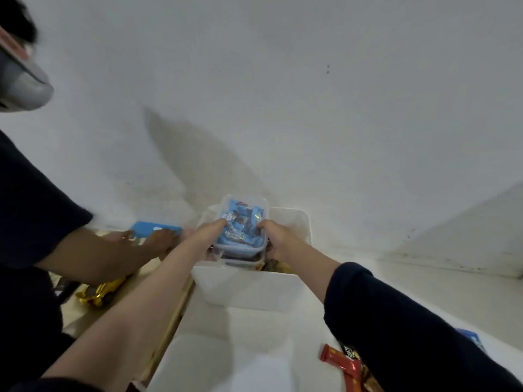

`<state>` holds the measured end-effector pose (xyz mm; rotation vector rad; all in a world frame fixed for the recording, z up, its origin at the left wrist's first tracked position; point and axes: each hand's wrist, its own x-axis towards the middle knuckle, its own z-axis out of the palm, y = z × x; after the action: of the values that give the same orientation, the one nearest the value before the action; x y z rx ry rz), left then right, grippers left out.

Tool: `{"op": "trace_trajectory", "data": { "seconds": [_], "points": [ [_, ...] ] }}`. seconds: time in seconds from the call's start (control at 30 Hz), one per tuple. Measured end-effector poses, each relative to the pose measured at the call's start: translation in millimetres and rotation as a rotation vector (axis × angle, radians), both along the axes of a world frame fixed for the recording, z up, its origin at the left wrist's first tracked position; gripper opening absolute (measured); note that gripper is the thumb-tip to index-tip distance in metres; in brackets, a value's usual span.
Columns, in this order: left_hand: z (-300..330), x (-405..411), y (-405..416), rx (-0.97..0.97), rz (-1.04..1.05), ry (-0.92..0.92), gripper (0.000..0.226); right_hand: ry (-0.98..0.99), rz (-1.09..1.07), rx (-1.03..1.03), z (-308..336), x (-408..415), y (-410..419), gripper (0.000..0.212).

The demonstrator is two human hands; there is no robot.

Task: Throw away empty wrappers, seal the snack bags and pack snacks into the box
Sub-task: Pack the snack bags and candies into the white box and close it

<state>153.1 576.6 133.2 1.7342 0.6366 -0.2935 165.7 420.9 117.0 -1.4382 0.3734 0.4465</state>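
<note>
A small clear plastic container (256, 206) filled with blue snack packets (237, 226) is held over a large white box (249, 287). My left hand (208, 232) grips the container's left side and my right hand (273, 236) grips its right side, thumbs over the rim. Under it, inside the white box, a second clear container (243, 261) shows, with a few dark and yellow snacks beside it. A red wrapped bar (343, 363) lies at the lower right near my right sleeve.
Another person on the left reaches both hands to a flat blue packet (150, 228) on a light wooden table (85, 315). A gold foil bag (99, 292) lies beneath their arm. A blue packet (471, 338) peeks out at the far right. A white wall stands close behind.
</note>
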Motion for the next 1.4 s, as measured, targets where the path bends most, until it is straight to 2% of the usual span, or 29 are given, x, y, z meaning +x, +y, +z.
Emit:
{"op": "trace_trajectory", "data": {
  "seconds": [0.1, 0.2, 0.3, 0.4, 0.43, 0.5, 0.57, 0.63, 0.73, 0.87, 1.0, 1.17, 1.27, 1.4],
  "points": [
    [-31, 19, 8, 0.012, 0.006, 0.025, 0.025, 0.076, 0.031, -0.063, -40, 30, 18, 0.046],
    [-55, 38, 16, 0.091, -0.033, 0.046, 0.031, 0.113, 0.068, -0.128, -68, 48, 31, 0.031],
    [-82, 57, 27, 0.184, -0.092, 0.122, 0.045, 0.137, 0.103, -0.179, -88, 61, 38, 0.03],
    [-92, 62, 27, 0.149, -0.13, 0.172, 0.023, 0.174, 0.155, -0.217, -106, 71, 40, 0.034],
    [-95, 63, 28, 0.165, -0.15, 0.182, 0.022, 0.18, 0.186, -0.218, -108, 72, 40, 0.032],
    [-105, 69, 35, 0.236, -0.237, 0.202, 0.03, 0.197, 0.224, -0.208, -117, 76, 42, 0.026],
    [-120, 79, 43, 0.302, -0.279, 0.218, 0.04, 0.203, 0.272, -0.223, -126, 81, 44, 0.03],
    [-113, 78, 40, 0.432, -0.332, 0.219, 0.037, 0.229, 0.332, -0.236, -136, 83, 48, 0.032],
    [-102, 73, 30, 0.627, -0.424, 0.216, 0.031, 0.27, 0.392, -0.231, -133, 79, 51, 0.021],
    [-112, 80, 29, 0.697, -0.462, 0.2, 0.035, 0.256, 0.353, -0.221, -135, 82, 54, 0.018],
    [-119, 86, 26, 0.78, -0.5, 0.141, 0.041, 0.201, 0.369, -0.215, -146, 91, 59, 0.042],
    [-124, 86, 23, 0.87, -0.508, 0.097, 0.057, 0.164, 0.35, -0.234, -136, 86, 60, 0.042],
    [-115, 81, 21, 0.887, -0.522, 0.057, 0.048, 0.126, 0.361, -0.254, -131, 87, 56, 0.037],
    [-92, 64, 12, 0.81, -0.521, 0.001, 0.033, 0.025, 0.3, -0.335, -101, 77, 43, 0.034]
  ]
}}
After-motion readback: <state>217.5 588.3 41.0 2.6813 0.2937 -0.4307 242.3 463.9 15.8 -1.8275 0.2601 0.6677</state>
